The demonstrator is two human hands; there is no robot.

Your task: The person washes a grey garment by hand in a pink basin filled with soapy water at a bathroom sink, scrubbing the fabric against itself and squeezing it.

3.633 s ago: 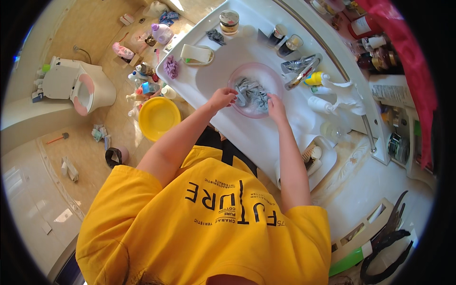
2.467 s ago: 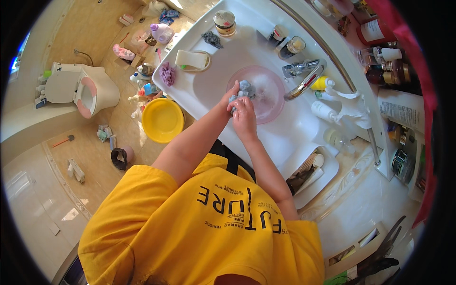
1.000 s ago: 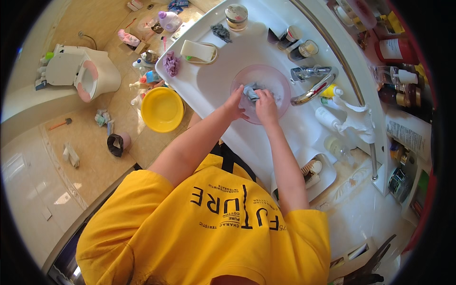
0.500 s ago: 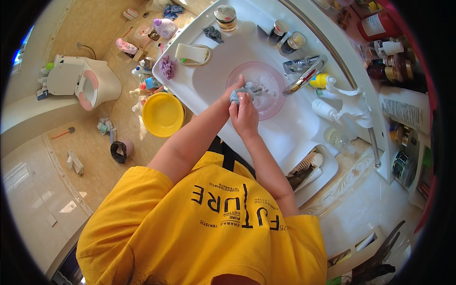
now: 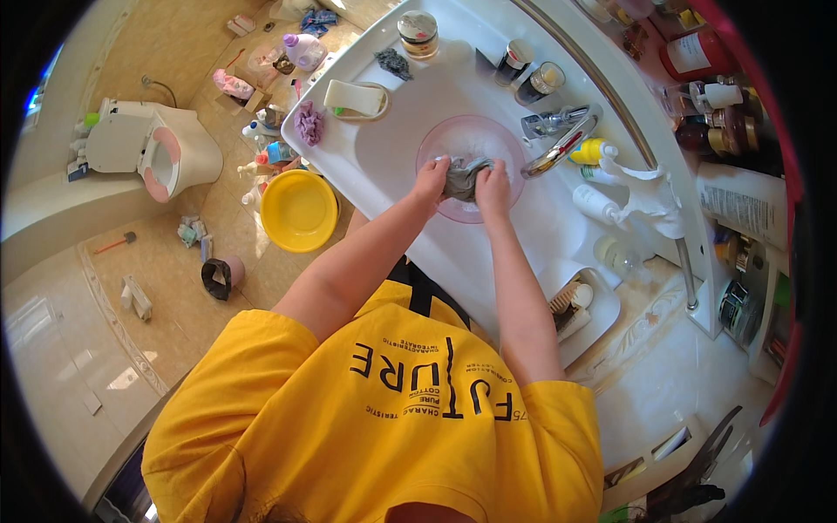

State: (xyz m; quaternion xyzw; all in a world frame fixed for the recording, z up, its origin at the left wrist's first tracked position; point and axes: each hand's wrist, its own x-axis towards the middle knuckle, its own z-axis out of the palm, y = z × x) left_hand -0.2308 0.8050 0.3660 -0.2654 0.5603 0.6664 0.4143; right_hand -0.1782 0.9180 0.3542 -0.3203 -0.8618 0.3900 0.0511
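Observation:
A wet grey cloth [image 5: 465,180] stretches between my two hands above a pink translucent basin [image 5: 427,139] that stands in the white sink [image 5: 370,174]. My left hand [image 5: 431,180] is closed on the cloth's left end. My right hand [image 5: 493,188] grips its right end, close to the basin's right rim. Whitish, sudsy water shows in the basin beyond the cloth. The chrome faucet [image 5: 567,144] reaches toward the basin's right side.
A soap bar on a dish [image 5: 356,99], a purple scrubber [image 5: 308,124], a dark scouring pad [image 5: 392,63] and several jars sit along the sink rim. White bottles [image 5: 595,202] stand right of the faucet. A yellow basin [image 5: 300,210] is on the floor at left.
The cloth, bunched between both hands before, is now spread wider. My right hand has moved right, away from the left, and both forearms have drawn apart.

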